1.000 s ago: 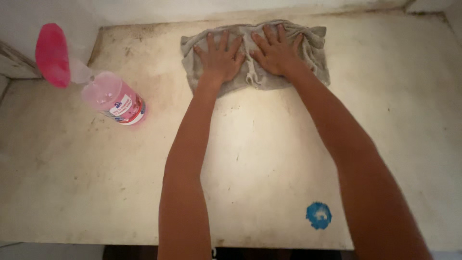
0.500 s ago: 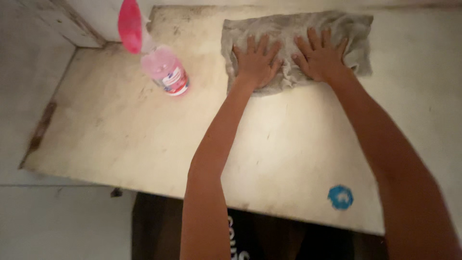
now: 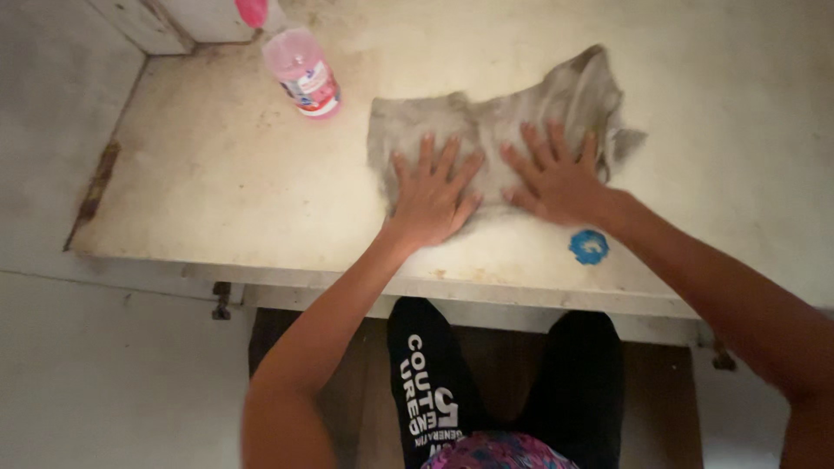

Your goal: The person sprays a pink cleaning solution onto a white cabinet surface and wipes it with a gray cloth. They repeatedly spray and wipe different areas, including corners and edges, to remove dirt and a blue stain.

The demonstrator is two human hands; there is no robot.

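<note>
A grey rag (image 3: 417, 126) lies crumpled on a stained, off-white table top (image 3: 226, 182). Both palms press flat on it with fingers spread. My left hand (image 3: 432, 193) covers the rag's near left part. My right hand (image 3: 556, 178) rests on its near right part, close to the table's front edge. The rag's far right corner (image 3: 591, 82) sticks up in folds beyond my fingers.
A pink spray bottle (image 3: 302, 69) with a white label stands at the back left of the table, by the wall corner. A small blue sticker (image 3: 589, 247) sits near the front edge beside my right wrist. Below the edge are my dark trousers (image 3: 434, 391).
Both hands have dragged the rag from the back of the table toward the front edge. The view has shifted, so the bottle now sits farther up and left.
</note>
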